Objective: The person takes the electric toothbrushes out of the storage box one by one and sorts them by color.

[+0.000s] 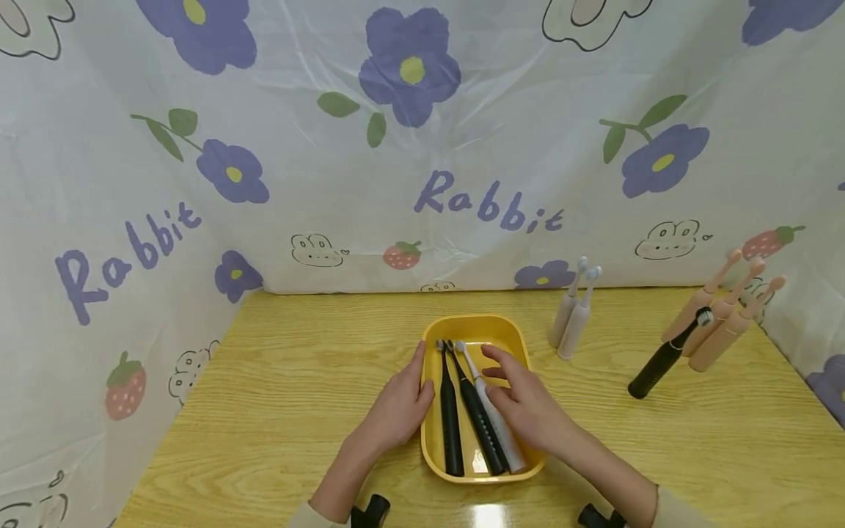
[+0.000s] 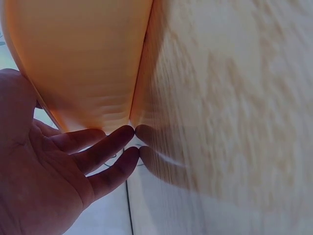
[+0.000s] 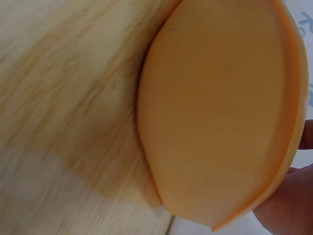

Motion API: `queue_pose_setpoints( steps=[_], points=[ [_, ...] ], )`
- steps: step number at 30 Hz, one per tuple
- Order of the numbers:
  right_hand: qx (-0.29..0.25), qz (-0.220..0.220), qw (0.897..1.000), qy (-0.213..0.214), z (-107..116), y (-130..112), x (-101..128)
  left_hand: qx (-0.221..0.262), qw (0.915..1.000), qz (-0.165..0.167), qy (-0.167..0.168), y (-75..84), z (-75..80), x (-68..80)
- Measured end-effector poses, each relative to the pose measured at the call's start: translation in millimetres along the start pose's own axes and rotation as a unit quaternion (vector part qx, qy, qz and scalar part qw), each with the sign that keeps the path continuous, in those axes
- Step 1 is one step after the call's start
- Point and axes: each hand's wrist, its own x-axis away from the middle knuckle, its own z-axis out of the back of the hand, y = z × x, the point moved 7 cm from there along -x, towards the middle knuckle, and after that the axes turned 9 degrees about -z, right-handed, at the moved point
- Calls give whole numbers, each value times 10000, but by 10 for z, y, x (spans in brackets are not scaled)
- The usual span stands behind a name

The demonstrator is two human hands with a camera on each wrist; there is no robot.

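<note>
A yellow tray [image 1: 488, 478] stands on the wooden table, holding two black electric toothbrushes [image 1: 452, 418] and a white electric toothbrush [image 1: 505, 433] side by side, heads toward the far end. My left hand [image 1: 396, 411] lies along the tray's left side; in the left wrist view its fingers [image 2: 105, 149] extend beside the outer wall, tips at the table. Over the tray's right side reaches my right hand [image 1: 528, 403], fingers loosely bent and spread close above the white toothbrush. The right wrist view mostly shows the tray's outer wall [image 3: 215, 107], with part of that hand beyond the rim.
Right of the tray, two white toothbrushes [image 1: 576, 323] stand upright. Farther right are three pink toothbrushes [image 1: 719, 337] with a black toothbrush [image 1: 656, 367] standing before them. A patterned cloth [image 1: 409, 161] hangs behind the table and along its sides.
</note>
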Motion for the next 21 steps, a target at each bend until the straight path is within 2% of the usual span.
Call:
queue_pose_setpoints(
  steps=[8,13,18,21],
  points=[
    [-327,-494,9981,-154,-132,26,-82,24,10000,-11,76,5,-7,12],
    [-266,-797,9965,7,-196,24,-85,59,10000,-5,79,4,-7,17],
    [-176,-861,9959,233,-225,-4,-126,62,9999,9,82,0,3,24],
    [-264,-1013,9943,176,-269,14,-171,51,9999,11,93,-5,3,36]
  ],
)
